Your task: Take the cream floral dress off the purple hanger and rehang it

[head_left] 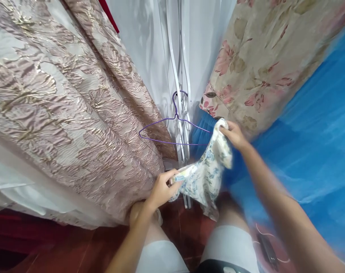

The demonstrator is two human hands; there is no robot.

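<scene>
On my remote feed, the largest thing is a pink and gold brocade fabric, hanging in deep folds across the left of the frame. A bright blue fabric fills the right edge, and a beige floral fabric slants over the upper right. Between them they leave only a narrow gap. Thin white strips run down it from the top centre.

At the centre I see a small white garment printed in blue, stretched between two hands, its upper edge slanting from lower left to upper right. Just above it and to its left is a purple hanger, nearly level, its right end hidden behind the garment. I cannot tell what its hook rests on.

The right hand, nearer that hidden end, is closed in a pinch on the garment's upper-right end. The left hand, below the hanger, pinches the lower-left end between thumb and bent fingers. At lower right lies a black device with white cables.
</scene>
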